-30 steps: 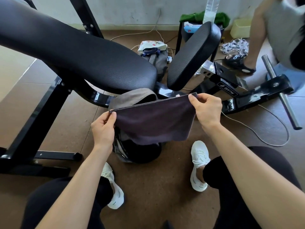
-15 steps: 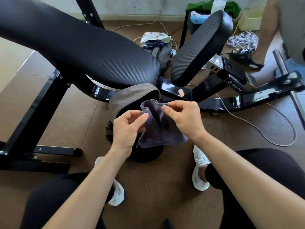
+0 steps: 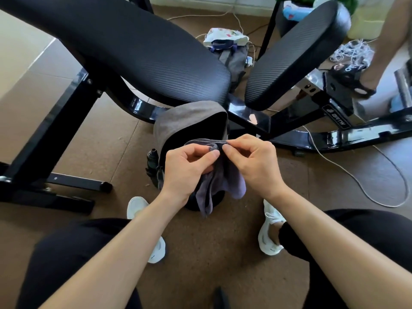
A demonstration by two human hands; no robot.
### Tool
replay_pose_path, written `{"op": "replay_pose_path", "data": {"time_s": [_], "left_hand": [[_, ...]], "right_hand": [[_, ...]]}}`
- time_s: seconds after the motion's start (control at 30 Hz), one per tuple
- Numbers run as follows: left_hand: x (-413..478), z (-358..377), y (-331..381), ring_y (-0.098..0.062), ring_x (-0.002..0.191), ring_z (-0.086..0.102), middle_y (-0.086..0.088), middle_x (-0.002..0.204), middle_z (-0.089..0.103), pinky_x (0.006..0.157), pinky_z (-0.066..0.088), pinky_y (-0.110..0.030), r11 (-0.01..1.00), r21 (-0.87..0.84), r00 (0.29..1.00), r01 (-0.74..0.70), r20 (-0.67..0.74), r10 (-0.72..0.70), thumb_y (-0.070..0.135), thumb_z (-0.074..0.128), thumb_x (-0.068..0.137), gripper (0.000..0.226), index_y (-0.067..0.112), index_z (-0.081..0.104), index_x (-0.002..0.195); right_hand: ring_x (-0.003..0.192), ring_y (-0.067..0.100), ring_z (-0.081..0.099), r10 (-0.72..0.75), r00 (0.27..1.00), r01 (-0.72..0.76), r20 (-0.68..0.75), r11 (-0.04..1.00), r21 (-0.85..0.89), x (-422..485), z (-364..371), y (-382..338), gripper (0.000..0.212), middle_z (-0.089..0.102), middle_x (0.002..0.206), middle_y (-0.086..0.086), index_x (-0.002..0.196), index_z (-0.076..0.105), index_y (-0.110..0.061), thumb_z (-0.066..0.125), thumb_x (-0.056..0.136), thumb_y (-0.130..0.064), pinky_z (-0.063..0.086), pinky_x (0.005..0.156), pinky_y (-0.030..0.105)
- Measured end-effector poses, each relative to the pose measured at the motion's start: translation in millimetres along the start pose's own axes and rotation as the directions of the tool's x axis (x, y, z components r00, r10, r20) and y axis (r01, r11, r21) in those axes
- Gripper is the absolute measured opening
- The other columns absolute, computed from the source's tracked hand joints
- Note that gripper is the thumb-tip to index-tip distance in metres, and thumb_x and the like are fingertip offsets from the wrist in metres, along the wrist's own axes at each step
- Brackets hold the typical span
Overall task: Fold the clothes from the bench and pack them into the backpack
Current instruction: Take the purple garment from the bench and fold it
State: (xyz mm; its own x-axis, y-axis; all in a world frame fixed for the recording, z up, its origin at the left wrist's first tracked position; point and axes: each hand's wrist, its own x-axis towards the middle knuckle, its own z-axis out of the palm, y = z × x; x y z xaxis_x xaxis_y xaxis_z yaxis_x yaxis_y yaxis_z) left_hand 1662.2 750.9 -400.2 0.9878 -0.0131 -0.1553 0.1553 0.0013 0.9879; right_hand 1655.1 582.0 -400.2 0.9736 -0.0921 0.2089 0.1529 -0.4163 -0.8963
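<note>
Purple cloth (image 3: 219,186), folded double, hangs just over the open backpack (image 3: 178,121) under the bench (image 3: 138,47); left hand (image 3: 187,172) and right hand (image 3: 254,163) pinch its top edge together.

Bright, lit by daylight from the far side. Shiny glare on the bench frame (image 3: 252,118). Bent at the edges.
</note>
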Motion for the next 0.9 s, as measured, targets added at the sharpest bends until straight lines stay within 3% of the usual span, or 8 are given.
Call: {"op": "replay_pose_path", "data": {"time_s": [0.27,0.33,0.43,0.53,0.63,0.77,0.83,0.9], "left_hand": [[5,-3,-1,-0.029,0.107,0.072,-0.021,0.114,0.075,0.092,0.06,-0.039,0.981,-0.188,0.99,0.056,0.135,-0.03,0.006,0.055,0.094,0.028,-0.005,0.073,0.112],[4,-4,-2,-0.024,0.11,0.069,-0.015,0.118,0.072,0.091,0.058,-0.036,0.994,-0.109,0.98,0.015,0.198,0.007,0.013,0.052,0.089,0.037,-0.002,0.073,0.116],[5,-7,1,-0.013,0.09,0.064,-0.011,0.112,0.069,0.074,0.053,-0.022,0.997,0.043,0.969,-0.071,0.238,0.059,0.014,0.05,0.088,0.039,0.006,0.075,0.117],[13,-20,4,-0.006,0.075,0.06,-0.002,0.097,0.071,0.064,0.048,-0.021,0.954,0.211,0.972,-0.212,0.143,0.184,0.01,0.059,0.082,0.033,0.017,0.077,0.109],[24,-37,-3,-0.009,0.096,0.06,0.0,0.116,0.061,0.079,0.05,-0.024,0.839,0.456,0.955,-0.296,0.125,0.27,0.022,0.076,0.073,0.059,0.029,0.063,0.13],[31,-43,-23,-0.015,0.129,0.048,0.003,0.139,0.048,0.109,0.041,-0.034,0.725,0.645,0.966,-0.244,0.229,0.121,0.054,0.085,0.056,0.109,0.033,0.038,0.152],[31,-41,-28,-0.012,0.127,0.053,0.007,0.135,0.056,0.109,0.044,-0.039,0.725,0.643,0.961,-0.247,0.256,0.1,0.054,0.086,0.058,0.096,0.032,0.05,0.144],[30,-38,-25,-0.003,0.108,0.065,0.01,0.114,0.071,0.096,0.053,-0.035,0.758,0.581,0.952,-0.296,0.246,0.183,0.035,0.088,0.072,0.052,0.027,0.069,0.12]], "right_hand": [[0.083,0.009,0.064,-0.09,0.991,0.098,0.097,0.993,-0.071,3,-1,-3,0.03,0.067,0.094,-0.001,0.106,0.075,-0.018,0.086,0.078,-0.023,0.051,0.075,0.019],[0.08,0.009,0.062,-0.108,0.993,0.112,0.043,0.986,-0.12,4,0,-2,0.03,0.066,0.089,0.0,0.099,0.075,-0.014,0.089,0.076,-0.025,0.048,0.071,0.017],[0.082,0.009,0.065,-0.098,0.995,0.1,0.03,0.99,-0.095,8,-4,-1,0.021,0.069,0.089,0.0,0.097,0.076,-0.011,0.086,0.079,-0.017,0.05,0.074,0.019],[0.079,0.005,0.066,-0.013,1.0,0.014,0.026,1.0,-0.018,14,-10,0,0.011,0.071,0.087,-0.003,0.093,0.077,-0.016,0.08,0.084,-0.011,0.052,0.075,0.022],[0.069,-0.002,0.062,0.096,0.994,-0.1,0.05,0.991,0.087,18,-14,0,0.016,0.069,0.079,-0.013,0.087,0.072,-0.025,0.077,0.086,-0.01,0.049,0.071,0.018],[0.072,0.005,0.063,0.111,0.988,-0.132,0.108,0.968,0.214,22,-23,-3,0.017,0.069,0.077,-0.011,0.087,0.071,-0.021,0.073,0.089,-0.005,0.053,0.074,0.019],[0.073,0.01,0.062,0.115,0.987,-0.14,0.114,0.958,0.25,24,-26,-4,0.011,0.068,0.08,-0.002,0.089,0.071,-0.013,0.071,0.089,-0.002,0.05,0.077,0.014],[0.073,0.011,0.059,0.129,0.986,-0.153,0.104,0.948,0.278,26,-29,-3,0.005,0.066,0.081,0.001,0.09,0.071,-0.006,0.071,0.09,-0.001,0.048,0.077,0.014]]}}
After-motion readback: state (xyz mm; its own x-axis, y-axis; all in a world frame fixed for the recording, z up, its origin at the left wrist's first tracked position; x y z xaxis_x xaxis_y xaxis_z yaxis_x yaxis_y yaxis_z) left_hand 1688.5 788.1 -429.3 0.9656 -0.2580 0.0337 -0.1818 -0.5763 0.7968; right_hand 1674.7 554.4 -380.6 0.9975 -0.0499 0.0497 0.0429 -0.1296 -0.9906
